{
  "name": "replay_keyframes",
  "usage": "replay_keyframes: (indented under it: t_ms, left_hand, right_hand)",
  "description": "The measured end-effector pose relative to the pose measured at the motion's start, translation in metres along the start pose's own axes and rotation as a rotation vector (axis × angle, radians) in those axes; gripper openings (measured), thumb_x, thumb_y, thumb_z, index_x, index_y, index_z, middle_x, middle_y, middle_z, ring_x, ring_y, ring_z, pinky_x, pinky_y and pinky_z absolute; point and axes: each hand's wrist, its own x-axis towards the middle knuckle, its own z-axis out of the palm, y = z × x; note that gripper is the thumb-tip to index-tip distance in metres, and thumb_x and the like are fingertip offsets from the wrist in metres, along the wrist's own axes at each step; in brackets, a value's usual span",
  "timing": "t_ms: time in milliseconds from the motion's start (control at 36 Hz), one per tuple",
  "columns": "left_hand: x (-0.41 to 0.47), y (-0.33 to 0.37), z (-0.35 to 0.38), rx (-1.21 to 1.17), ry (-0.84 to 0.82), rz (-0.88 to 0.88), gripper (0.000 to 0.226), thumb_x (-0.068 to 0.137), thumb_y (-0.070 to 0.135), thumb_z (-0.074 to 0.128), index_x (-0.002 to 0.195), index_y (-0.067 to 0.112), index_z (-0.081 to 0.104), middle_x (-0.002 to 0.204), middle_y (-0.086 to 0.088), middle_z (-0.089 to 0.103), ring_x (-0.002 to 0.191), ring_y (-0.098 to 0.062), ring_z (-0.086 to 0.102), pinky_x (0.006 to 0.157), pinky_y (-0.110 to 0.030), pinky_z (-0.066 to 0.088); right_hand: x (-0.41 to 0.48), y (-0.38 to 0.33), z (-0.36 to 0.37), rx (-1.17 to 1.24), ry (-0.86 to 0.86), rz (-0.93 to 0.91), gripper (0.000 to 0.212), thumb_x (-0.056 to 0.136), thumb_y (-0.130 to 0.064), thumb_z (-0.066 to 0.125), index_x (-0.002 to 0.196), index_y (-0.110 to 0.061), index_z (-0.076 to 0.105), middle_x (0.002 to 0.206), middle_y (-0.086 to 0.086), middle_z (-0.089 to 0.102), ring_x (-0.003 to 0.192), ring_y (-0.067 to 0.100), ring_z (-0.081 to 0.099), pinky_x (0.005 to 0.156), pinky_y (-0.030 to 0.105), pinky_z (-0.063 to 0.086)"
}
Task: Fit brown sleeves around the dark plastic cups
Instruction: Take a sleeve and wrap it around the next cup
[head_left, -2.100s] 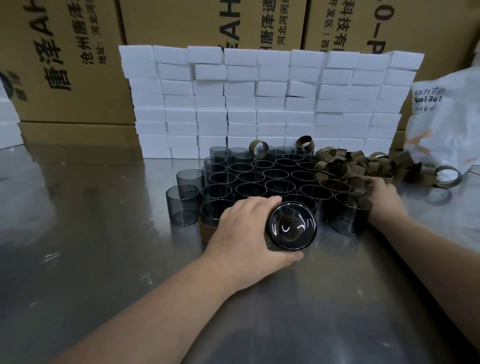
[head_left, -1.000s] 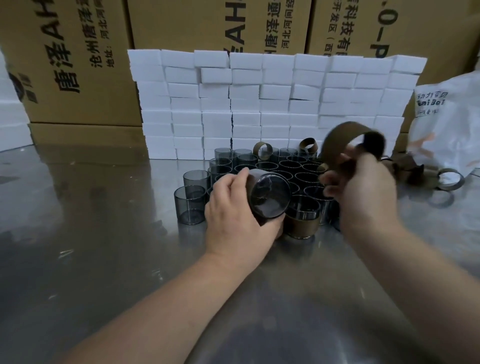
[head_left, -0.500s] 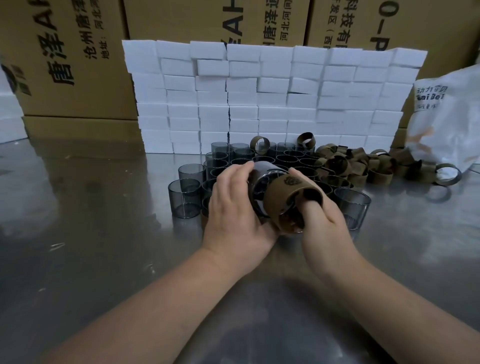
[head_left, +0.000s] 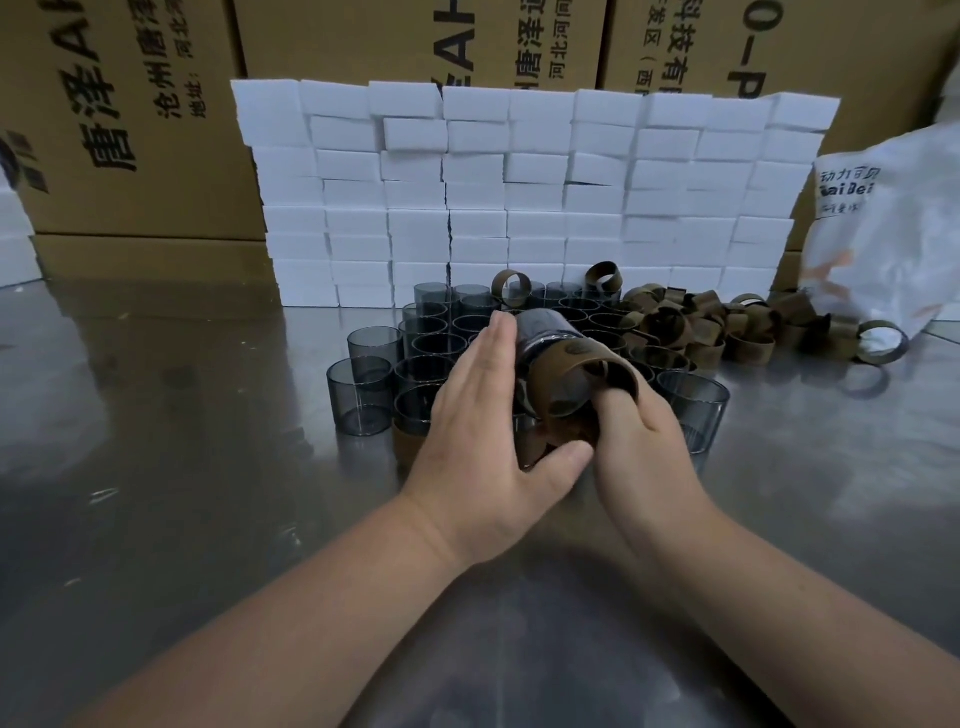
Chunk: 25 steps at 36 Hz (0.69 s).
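I hold a dark plastic cup (head_left: 545, 332) tilted on its side above the cluster of several upright dark cups (head_left: 363, 395). My left hand (head_left: 483, 447) presses flat on the cup's left end, fingers straight and thumb underneath. A brown sleeve (head_left: 569, 371) is wrapped partway over the cup's right end. My right hand (head_left: 641, 447) grips this sleeve, fingers curled into its opening. A pile of loose brown sleeves (head_left: 727, 325) lies to the right of the cups. One sleeved cup (head_left: 410, 444) stands partly hidden under my left hand.
A wall of white foam blocks (head_left: 519, 197) stands just behind the cups, with cardboard boxes (head_left: 130, 104) behind it. A white plastic bag (head_left: 893, 234) sits at the far right. The shiny metal table (head_left: 208, 519) stretches toward me and to the left.
The sleeve has slid further onto the tilted cup. My left hand has flattened from gripping the cup to pressing on its end. Earlier my right hand fetched the sleeve from the pile.
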Motion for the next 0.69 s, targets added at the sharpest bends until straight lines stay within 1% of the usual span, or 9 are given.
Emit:
replay_keyframes:
  t_ms: [83, 139, 250, 333, 389, 472, 500, 583, 694]
  left_hand:
    - [0.000, -0.001, 0.001, 0.055, -0.014, -0.008, 0.071, 0.074, 0.064, 0.023, 0.129, 0.038, -0.014, 0.156, -0.001, 0.012, 0.141, -0.006, 0.006, 0.116, -0.029, 0.009]
    - [0.000, -0.002, 0.002, 0.080, -0.005, -0.014, 0.068, 0.077, 0.060, 0.017, 0.132, 0.034, -0.012, 0.155, -0.001, 0.016, 0.140, -0.007, 0.010, 0.114, -0.025, 0.010]
    - [0.001, -0.003, 0.001, 0.109, 0.070, -0.006, 0.071, 0.081, 0.051, 0.016, 0.145, 0.019, 0.008, 0.154, -0.001, 0.020, 0.137, -0.004, 0.016, 0.108, -0.010, 0.008]
    - [0.002, -0.003, -0.002, 0.093, 0.163, -0.011, 0.072, 0.082, 0.047, 0.020, 0.144, 0.012, 0.028, 0.148, -0.003, 0.029, 0.132, -0.007, 0.026, 0.106, -0.013, 0.018]
    - [0.002, -0.003, -0.003, 0.077, 0.188, -0.017, 0.071, 0.082, 0.046, 0.022, 0.142, 0.009, 0.032, 0.139, -0.005, 0.035, 0.124, -0.005, 0.033, 0.099, -0.008, 0.022]
    - [0.002, -0.002, -0.002, 0.033, 0.180, -0.004, 0.071, 0.083, 0.045, 0.023, 0.142, 0.005, 0.032, 0.131, 0.000, 0.034, 0.110, 0.009, 0.029, 0.090, 0.007, 0.016]
    - [0.003, -0.002, -0.002, 0.018, 0.178, 0.003, 0.071, 0.084, 0.045, 0.023, 0.141, 0.004, 0.032, 0.129, 0.002, 0.032, 0.108, 0.012, 0.027, 0.089, 0.008, 0.016]
    - [0.004, -0.003, -0.002, -0.017, 0.194, 0.024, 0.067, 0.087, 0.041, 0.026, 0.138, -0.001, 0.036, 0.127, 0.003, 0.035, 0.110, 0.011, 0.029, 0.092, 0.006, 0.017]
    - [0.005, -0.002, -0.003, -0.011, 0.228, 0.036, 0.057, 0.092, 0.034, 0.030, 0.136, -0.001, 0.040, 0.125, 0.003, 0.042, 0.113, 0.006, 0.035, 0.095, 0.002, 0.021]
  right_hand:
    - [0.001, 0.002, 0.000, -0.028, -0.014, 0.016, 0.040, 0.096, -0.015, 0.033, 0.132, -0.020, 0.051, 0.125, -0.004, 0.060, 0.119, 0.008, 0.051, 0.106, 0.037, 0.039]
    - [0.001, 0.003, 0.001, -0.034, -0.034, 0.025, 0.040, 0.096, -0.016, 0.034, 0.133, -0.021, 0.050, 0.127, -0.005, 0.059, 0.121, 0.008, 0.050, 0.107, 0.038, 0.037]
    - [-0.002, 0.003, 0.003, -0.009, -0.097, 0.014, 0.043, 0.085, -0.028, 0.041, 0.124, -0.026, 0.057, 0.113, -0.008, 0.065, 0.111, 0.008, 0.057, 0.102, 0.041, 0.042]
    - [-0.001, 0.001, 0.001, -0.002, -0.138, 0.020, 0.060, 0.074, -0.032, 0.044, 0.133, -0.022, 0.050, 0.120, -0.002, 0.063, 0.114, 0.013, 0.056, 0.102, 0.044, 0.043]
    - [0.002, 0.000, -0.001, -0.005, -0.163, 0.016, 0.057, 0.081, -0.024, 0.050, 0.137, -0.015, 0.045, 0.123, 0.001, 0.061, 0.111, 0.014, 0.057, 0.097, 0.041, 0.046]
    - [0.004, 0.000, -0.004, 0.041, -0.175, 0.011, 0.047, 0.089, -0.004, 0.047, 0.135, -0.006, 0.045, 0.103, 0.000, 0.064, 0.084, 0.006, 0.062, 0.073, 0.022, 0.050]
    - [0.005, 0.000, -0.005, 0.039, -0.169, 0.007, 0.047, 0.088, -0.002, 0.047, 0.135, -0.005, 0.046, 0.099, 0.001, 0.065, 0.081, 0.008, 0.063, 0.072, 0.023, 0.050]
    - [0.005, -0.001, -0.008, 0.052, -0.145, -0.025, 0.049, 0.084, 0.000, 0.052, 0.132, -0.007, 0.050, 0.096, 0.000, 0.070, 0.092, 0.023, 0.066, 0.087, 0.037, 0.054]
    - [0.007, -0.003, -0.012, 0.100, -0.137, -0.039, 0.053, 0.081, 0.004, 0.057, 0.133, -0.005, 0.049, 0.087, -0.021, 0.070, 0.073, 0.007, 0.067, 0.064, 0.018, 0.053]
